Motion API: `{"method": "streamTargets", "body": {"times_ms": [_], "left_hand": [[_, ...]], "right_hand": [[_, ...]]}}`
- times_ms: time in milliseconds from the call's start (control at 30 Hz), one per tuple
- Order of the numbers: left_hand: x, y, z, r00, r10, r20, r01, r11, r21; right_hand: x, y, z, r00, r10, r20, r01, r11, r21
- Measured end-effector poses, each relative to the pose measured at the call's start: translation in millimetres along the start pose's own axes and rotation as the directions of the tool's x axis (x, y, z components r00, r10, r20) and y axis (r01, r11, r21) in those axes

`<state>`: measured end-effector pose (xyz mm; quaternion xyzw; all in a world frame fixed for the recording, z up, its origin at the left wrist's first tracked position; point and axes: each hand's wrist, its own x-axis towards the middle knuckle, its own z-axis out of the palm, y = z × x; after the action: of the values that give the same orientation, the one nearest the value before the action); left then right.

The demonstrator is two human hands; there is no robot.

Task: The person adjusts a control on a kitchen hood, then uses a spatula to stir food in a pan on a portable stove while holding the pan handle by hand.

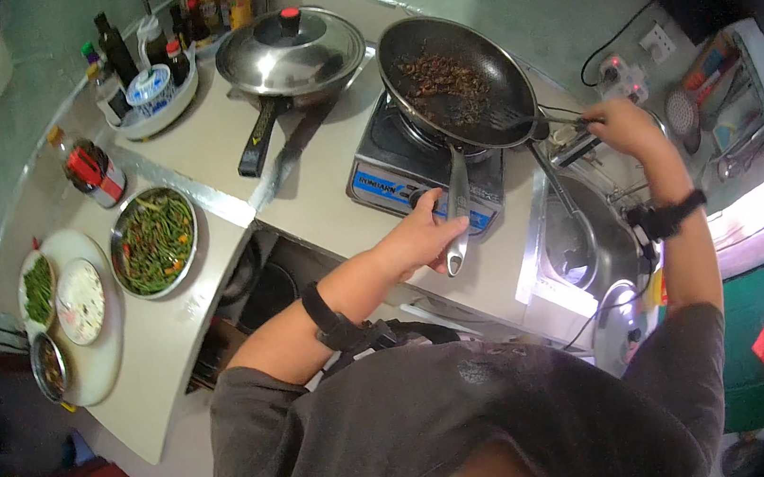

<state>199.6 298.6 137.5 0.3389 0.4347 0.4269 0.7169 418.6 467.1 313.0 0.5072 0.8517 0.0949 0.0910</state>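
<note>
My left hand (419, 237) wraps the grey handle of a dark wok-like frying pan (409, 110), its thumb lying over the handle. The pan sits tilted over a portable gas stove (382, 185) with a blue front panel. Browned, finely chopped food (445, 84) is spread across the pan's inside. In my right hand (626, 126) is the handle of a dark slotted spatula (510, 119), whose slotted end rests low on the pan's right side by the food. Part of the burner is hidden beneath the pan.
Left of the stove stands a lidded pan (292, 56), handle towards me. Farther left are a bowl of cooked green beans (155, 241), a sauce bottle (87, 167) and a white board (94, 370) with dishes. A sink (572, 244) and power strip (622, 78) lie right.
</note>
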Motion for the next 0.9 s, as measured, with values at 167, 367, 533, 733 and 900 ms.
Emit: {"method": "streamTargets", "body": {"times_ms": [167,367,533,733,900], "left_hand": [[7.0,-7.4,13.0,0.997,0.07,0.04,-0.072,0.996,0.044],[3.9,-9.4,11.9,0.995,0.097,-0.005,-0.097,0.995,0.026],[1.5,-5.0,14.0,0.998,0.065,0.024,-0.066,0.996,0.059],[4.5,-6.6,10.2,0.998,0.061,0.026,-0.062,0.996,0.068],[3.7,-0.4,14.1,0.996,0.055,0.068,-0.059,0.996,0.061]], "right_hand": [[43.7,1.6,101.9,0.958,0.074,-0.277,0.013,0.954,0.3],[12.7,-22.7,77.9,0.912,-0.128,-0.389,0.203,0.966,0.157],[-39.3,8.9,41.5,0.919,-0.144,-0.368,0.208,0.968,0.139],[-38.1,4.7,17.8,0.991,-0.12,0.052,0.091,0.919,0.383],[19.5,-24.9,94.7,0.971,-0.149,-0.186,0.227,0.817,0.53]]}}
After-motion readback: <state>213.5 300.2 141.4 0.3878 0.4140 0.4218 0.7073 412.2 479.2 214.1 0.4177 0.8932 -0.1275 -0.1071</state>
